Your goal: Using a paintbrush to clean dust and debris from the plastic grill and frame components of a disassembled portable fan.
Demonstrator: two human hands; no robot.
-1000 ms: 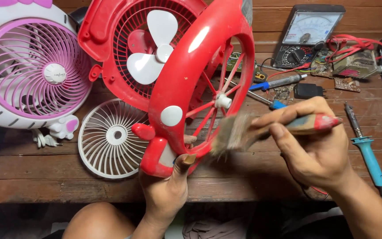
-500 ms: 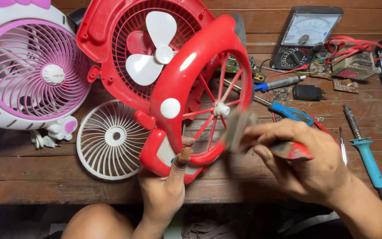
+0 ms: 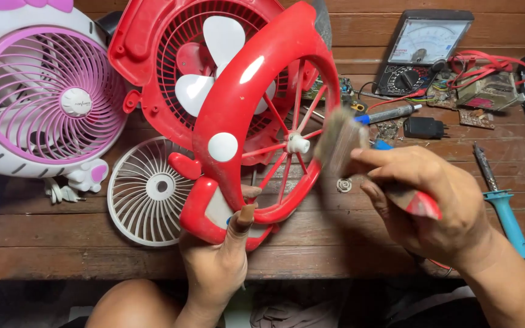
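The red fan housing (image 3: pixel 244 121), a ring with thin spokes and a small white hub, is held upright above the near edge of the tabletop (image 3: pixel 62 231). The left hand (image 3: pixel 214 267) is closed around its lower stub, the thumb pressed up against the red plastic. Just to the right of that grip, a paintbrush (image 3: pixel 360 158) with a red handle is pinched shut in the right hand (image 3: pixel 439 212), and its bristles (blurred with motion) are laid against the ring's outer rim beside the spokes. The brushing of the housing is judged to be under way; how much dust is left on it cannot be told.

Behind the grip, a red fan body (image 3: pixel 153 54) with white blades is seen lying on the tabletop, and a loose white grille (image 3: pixel 147 191) lies just left of the held piece. Further left a pink and white fan (image 3: pixel 37 97) is seen. To the right, beyond the brush, a blue-handled soldering iron (image 3: pixel 505 206) is laid, with an analogue multimeter (image 3: pixel 423 51) and bare circuit boards (image 3: pixel 481 91) further back.
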